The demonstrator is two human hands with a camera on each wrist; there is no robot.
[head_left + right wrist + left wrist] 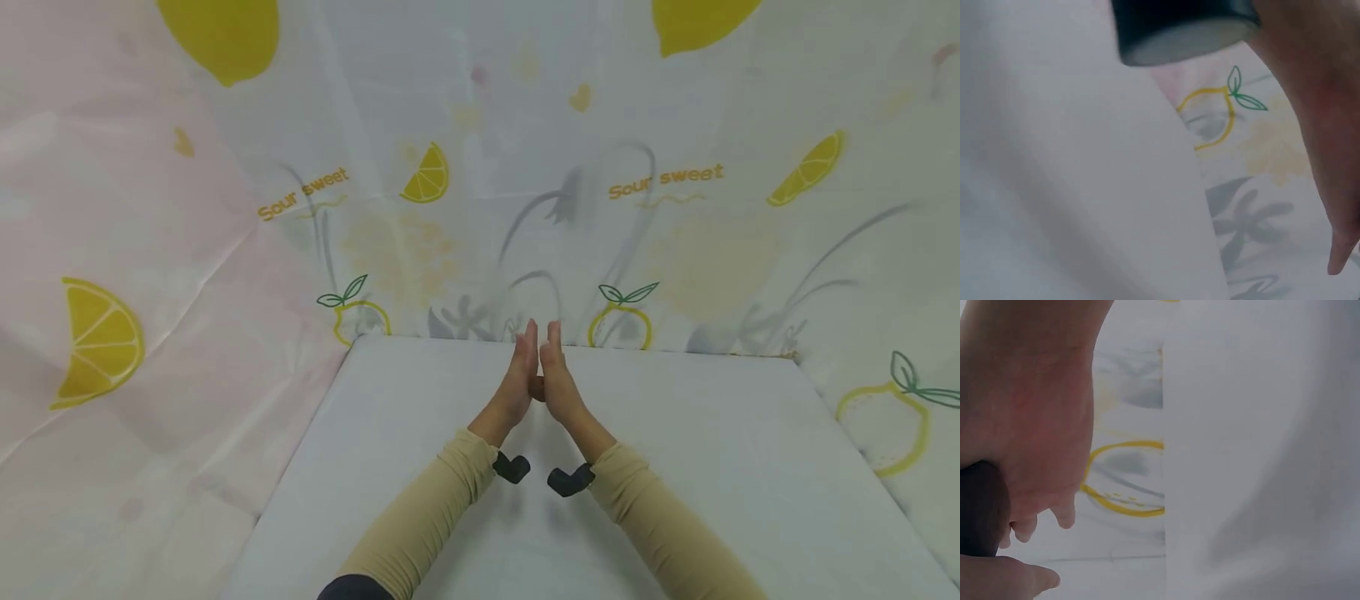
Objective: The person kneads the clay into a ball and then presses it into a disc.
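Note:
My left hand [516, 387] and right hand [561, 387] stand upright, palm facing palm, over the white table. Their fingers are straight and point away from me. Between the palms is a small brown rounded lump [537, 388], mostly hidden; its material cannot be told. In the left wrist view the dark rounded lump [982, 506] sits between a palm and the fingers of the other hand. The right wrist view shows part of a hand [1335, 137] at its right edge, with no lump visible there.
The white table [420, 392] reaches back to a cloth backdrop [480, 208] printed with lemons and "Sour sweet". Each wrist carries a dark camera mount, one on the left [512, 467] and one on the right [571, 480]. Both arms wear beige sleeves [420, 508].

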